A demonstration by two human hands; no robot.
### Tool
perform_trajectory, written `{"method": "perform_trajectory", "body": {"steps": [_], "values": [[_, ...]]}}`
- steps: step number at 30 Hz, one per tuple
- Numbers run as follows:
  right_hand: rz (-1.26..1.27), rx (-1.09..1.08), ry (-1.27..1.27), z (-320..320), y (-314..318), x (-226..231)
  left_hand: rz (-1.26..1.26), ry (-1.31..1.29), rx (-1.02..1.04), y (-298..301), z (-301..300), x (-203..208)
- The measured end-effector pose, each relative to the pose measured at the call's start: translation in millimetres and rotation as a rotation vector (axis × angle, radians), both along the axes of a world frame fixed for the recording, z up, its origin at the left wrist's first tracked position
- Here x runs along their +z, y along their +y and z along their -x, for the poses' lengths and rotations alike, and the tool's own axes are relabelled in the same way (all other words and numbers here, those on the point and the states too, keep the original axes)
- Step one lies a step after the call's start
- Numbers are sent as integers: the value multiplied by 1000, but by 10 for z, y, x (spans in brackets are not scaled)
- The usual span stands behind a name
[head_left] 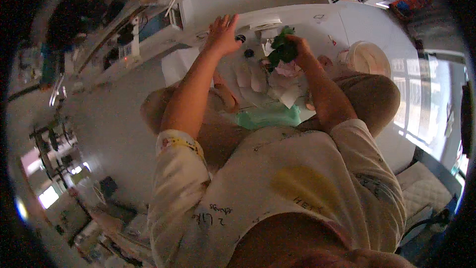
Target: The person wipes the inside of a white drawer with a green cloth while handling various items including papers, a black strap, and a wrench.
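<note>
My left hand (223,35) is raised over the far left of the work area, its fingers stretched out. A small dark round thing (240,38) shows right by its thumb; I cannot tell whether the two touch. In my right hand (300,49) is a dark green crumpled bundle (284,48), its fingers closed around the right side; whether it is leaves or cloth is unclear. Just below the bundle lies a pale pink crumpled piece (287,69). Another small black round thing (249,53) sits between the hands.
White crumpled papers (250,78) lie on the floor between my folded legs, with a translucent green container (267,118) nearest me. A whitish round tub (368,58) stands at the right. Beyond the hands is an open white drawer (253,2). Cluttered shelves (99,34) line the left.
</note>
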State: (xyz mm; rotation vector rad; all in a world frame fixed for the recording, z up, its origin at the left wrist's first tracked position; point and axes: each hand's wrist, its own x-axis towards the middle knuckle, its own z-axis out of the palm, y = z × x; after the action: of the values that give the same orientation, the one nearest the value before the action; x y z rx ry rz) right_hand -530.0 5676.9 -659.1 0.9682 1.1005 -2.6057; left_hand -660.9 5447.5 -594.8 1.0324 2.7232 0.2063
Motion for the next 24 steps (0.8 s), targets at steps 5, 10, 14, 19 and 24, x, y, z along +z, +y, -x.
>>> {"method": "perform_trajectory", "body": {"steps": [5,10,14,19,24], "values": [[-18,-333,19,-317,754,-735,-189,216,20,-66,-319,-174],[-290,-383,-113,-630,970,-1008,9,10,263,-361,-807,-570],[-1011,-11,-356,-890,1487,-1640,254,-363,598,-755,-583,-1422],[-1412,438,-371,-900,1418,-1781,475,-551,497,-1206,-369,-1784],[-1099,358,-536,-767,1048,-1311,391,-458,384,-1184,-589,-1420]]}}
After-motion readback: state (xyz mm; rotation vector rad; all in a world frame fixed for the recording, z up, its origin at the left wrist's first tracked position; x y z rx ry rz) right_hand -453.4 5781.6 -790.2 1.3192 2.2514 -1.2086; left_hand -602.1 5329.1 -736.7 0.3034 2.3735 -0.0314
